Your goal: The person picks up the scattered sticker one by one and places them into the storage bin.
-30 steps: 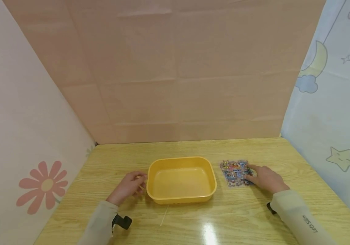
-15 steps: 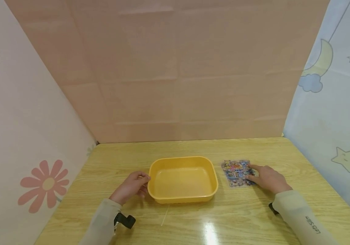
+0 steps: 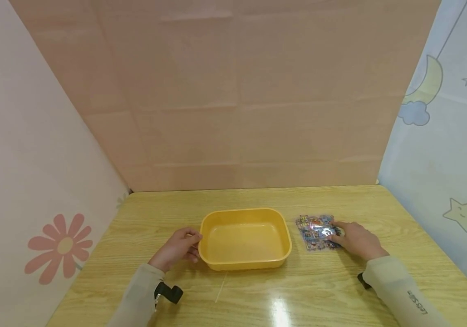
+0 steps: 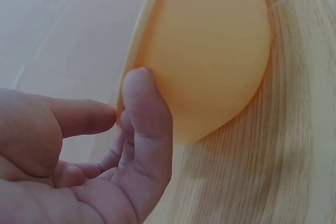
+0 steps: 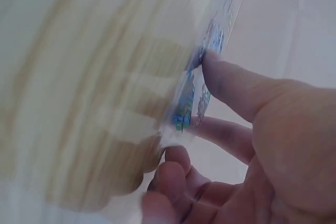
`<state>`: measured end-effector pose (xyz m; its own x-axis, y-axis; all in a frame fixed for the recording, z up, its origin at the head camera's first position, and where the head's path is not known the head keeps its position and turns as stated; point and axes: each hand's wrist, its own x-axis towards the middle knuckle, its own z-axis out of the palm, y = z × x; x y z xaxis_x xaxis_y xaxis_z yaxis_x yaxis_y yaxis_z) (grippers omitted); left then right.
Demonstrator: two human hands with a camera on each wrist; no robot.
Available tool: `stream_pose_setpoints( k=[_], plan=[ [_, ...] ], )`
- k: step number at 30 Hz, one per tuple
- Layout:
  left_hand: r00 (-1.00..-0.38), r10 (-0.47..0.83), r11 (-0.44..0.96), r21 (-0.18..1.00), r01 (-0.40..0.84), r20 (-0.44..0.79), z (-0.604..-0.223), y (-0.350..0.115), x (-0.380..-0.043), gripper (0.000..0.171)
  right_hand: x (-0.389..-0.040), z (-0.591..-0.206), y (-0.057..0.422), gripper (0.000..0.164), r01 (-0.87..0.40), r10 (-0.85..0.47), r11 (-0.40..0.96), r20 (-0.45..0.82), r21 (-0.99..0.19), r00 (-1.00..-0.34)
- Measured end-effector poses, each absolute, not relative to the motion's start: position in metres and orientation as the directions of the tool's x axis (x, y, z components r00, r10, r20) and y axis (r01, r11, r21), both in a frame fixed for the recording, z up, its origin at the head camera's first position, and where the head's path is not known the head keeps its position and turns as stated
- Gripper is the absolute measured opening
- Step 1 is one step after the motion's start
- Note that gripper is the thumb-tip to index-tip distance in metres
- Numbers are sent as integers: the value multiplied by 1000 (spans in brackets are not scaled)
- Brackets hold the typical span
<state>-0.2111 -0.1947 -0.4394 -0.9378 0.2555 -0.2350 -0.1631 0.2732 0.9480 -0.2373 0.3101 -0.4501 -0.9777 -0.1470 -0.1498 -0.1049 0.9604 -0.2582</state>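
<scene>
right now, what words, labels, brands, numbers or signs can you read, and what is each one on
"Let's Slim", as best it reads: on the right sleeve.
Colourful printed sheet: any lettering is too small and glare-struck to read.
Yellow tray: no text visible.
I can make out no numbers.

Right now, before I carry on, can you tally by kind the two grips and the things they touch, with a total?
Grips: 2 (left grip, right grip)
Tubs: 1 (yellow tub)
Flat pieces: 1 (patterned flat piece, counted as one; I can't tell its layers)
Total: 4
</scene>
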Motion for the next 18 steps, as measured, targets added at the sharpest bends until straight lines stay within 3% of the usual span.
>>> stream_pose_setpoints(
  k=[6, 13, 18],
  plan=[
    [-934, 252, 273, 945, -181, -252, -439, -194, -212, 37, -238, -450, 309, 71, -78, -130, 951, -158, -298, -979],
    [-933, 263, 255, 950, -180, -247, -440, -194, -212, 36, -236, -454, 314, 89, 8, -61, 921, -164, -389, -985],
    [-937, 268, 245, 956, -161, -226, -440, -195, -212, 42, -236, -453, 317, 70, 15, -53, 877, -129, -479, -990]
  ],
)
